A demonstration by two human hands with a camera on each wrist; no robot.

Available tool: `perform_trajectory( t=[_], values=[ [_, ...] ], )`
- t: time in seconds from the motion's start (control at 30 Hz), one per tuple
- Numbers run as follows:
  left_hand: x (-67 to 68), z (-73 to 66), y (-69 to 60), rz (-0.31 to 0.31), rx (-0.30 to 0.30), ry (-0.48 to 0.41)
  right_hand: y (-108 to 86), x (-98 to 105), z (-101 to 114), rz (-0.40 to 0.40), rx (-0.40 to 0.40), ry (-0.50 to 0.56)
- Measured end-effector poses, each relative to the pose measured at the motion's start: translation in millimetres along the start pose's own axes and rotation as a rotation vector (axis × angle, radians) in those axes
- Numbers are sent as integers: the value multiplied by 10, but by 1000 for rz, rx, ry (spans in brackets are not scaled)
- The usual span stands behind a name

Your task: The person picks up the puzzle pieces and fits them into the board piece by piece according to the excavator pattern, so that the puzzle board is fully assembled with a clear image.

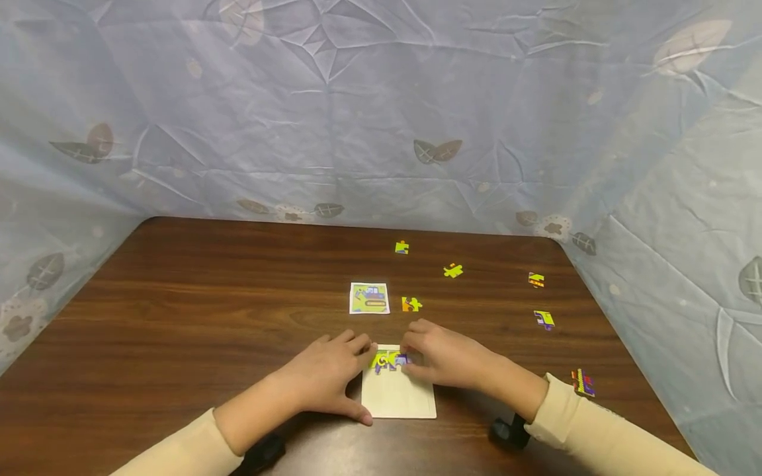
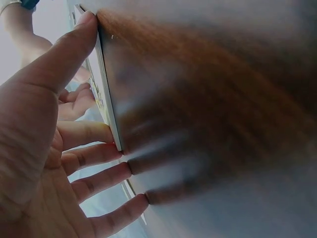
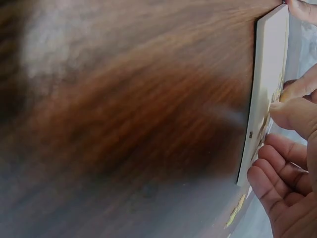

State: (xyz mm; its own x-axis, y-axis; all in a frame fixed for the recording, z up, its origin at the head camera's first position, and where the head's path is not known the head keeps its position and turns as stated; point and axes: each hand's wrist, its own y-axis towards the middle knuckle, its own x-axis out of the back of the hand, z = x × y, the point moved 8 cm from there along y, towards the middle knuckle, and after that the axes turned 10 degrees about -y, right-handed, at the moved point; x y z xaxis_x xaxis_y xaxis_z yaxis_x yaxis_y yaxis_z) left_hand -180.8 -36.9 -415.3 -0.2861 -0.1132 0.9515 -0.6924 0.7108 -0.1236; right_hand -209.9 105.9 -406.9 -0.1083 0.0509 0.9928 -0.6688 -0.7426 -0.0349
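Observation:
A pale wooden puzzle board (image 1: 397,398) lies flat on the table in front of me. Two joined jigsaw pieces, yellow-green and purple, sit at its top; the left piece (image 1: 378,361) is by my left fingertips. With spread, fairly straight fingers, my left hand (image 1: 321,373) touches the board's left side, thumb at the lower left corner. My right hand (image 1: 449,357) pinches the right puzzle piece (image 1: 401,360) between thumb and forefinger at the board's upper right. In the right wrist view, the thumb (image 3: 292,115) meets the board's face; the other fingers curl below.
Behind the board lies a square picture card (image 1: 370,299) of a digger, with a loose piece (image 1: 411,304) beside it. Several more pieces are scattered back and right, including one (image 1: 583,383) near the right sleeve. Patterned cloth (image 1: 381,132) hangs around the table.

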Motion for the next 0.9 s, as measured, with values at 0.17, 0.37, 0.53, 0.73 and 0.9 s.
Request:
perform_trajectory(
  t=[0.17,0.37,0.53,0.73,0.9],
  values=[
    [-9,-6,6,-8,-9,18,1,1,33,-3,17,-41],
    [-11,11,0,-5,1,11,13,12,81,-19,38,-89],
    [-15,14,-4,-3,0,11,15,17,130,-55,69,-146],
    [-18,12,-6,-5,-3,14,20,21,130,-63,66,-147],
    [-11,12,-3,-7,-3,15,21,32,131,-66,63,-141]
  ],
)
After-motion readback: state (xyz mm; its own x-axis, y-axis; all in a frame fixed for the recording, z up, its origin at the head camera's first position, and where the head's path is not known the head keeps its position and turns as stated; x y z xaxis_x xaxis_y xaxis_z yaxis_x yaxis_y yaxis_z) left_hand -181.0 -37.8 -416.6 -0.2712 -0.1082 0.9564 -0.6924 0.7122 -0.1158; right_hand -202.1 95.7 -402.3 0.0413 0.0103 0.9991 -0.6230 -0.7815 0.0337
